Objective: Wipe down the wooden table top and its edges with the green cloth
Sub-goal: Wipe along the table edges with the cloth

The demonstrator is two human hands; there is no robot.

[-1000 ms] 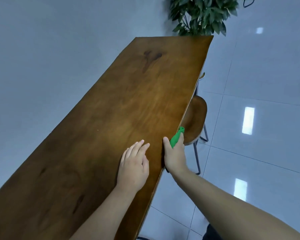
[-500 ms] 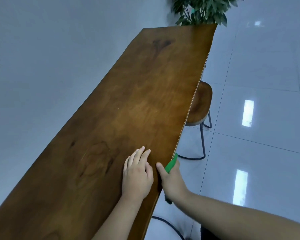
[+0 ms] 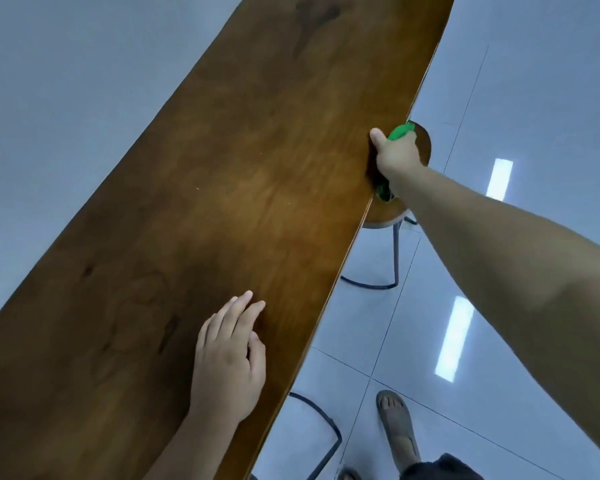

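Observation:
A long brown wooden table top (image 3: 222, 188) runs from the near left to the far right. My right hand (image 3: 395, 157) grips its right edge, thumb on top, with the green cloth (image 3: 400, 130) pressed between the fingers and the edge. A darker end of the cloth hangs below the wrist. My left hand (image 3: 227, 365) lies flat on the table top near the front, fingers together, holding nothing.
A round wooden stool (image 3: 385, 213) with dark metal legs stands right under the table edge below my right hand. A second metal frame (image 3: 326, 431) sits by my sandalled foot (image 3: 397, 427) on the glossy tiled floor. A grey wall borders the table's left side.
My right hand has slid the cloth far forward along the right edge, away from my left hand. The left hand stays flat on the top. The view has tilted down.

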